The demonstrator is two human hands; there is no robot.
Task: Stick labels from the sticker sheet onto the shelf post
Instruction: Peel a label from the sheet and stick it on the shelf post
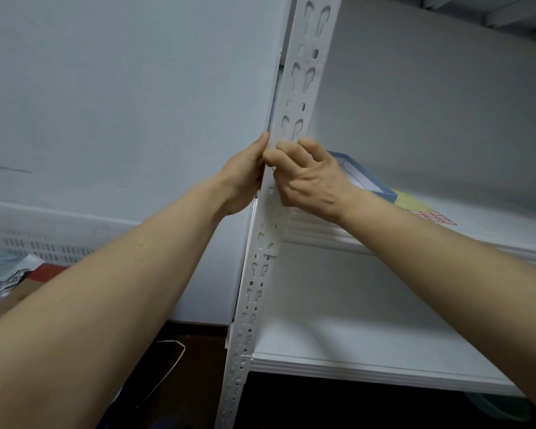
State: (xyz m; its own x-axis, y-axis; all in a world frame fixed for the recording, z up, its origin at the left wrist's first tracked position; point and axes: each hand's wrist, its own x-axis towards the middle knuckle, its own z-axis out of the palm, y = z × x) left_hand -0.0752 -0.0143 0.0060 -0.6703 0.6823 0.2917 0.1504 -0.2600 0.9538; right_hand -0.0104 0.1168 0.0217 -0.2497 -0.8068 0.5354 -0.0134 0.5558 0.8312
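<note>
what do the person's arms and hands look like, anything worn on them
Both arms are bare from the frame edge to the fingers: no sleeves show in the head view. The left hand and the right hand wear no gloves, and no watch, bracelet or ring is visible on either. Nails look short and unpainted, though they are small in the picture. No marks or tattoos show on the forearms.

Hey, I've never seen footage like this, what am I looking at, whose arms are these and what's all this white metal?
One picture, taken by a camera worn on a person's head, looking down their own bare arms. No machine here. The left hand and right hand press together on a white slotted shelf post, apparently smoothing something small onto it; the label itself is hidden by fingers. On the shelf behind lie a blue-edged box and a yellow sticker sheet with red-outlined labels.
</note>
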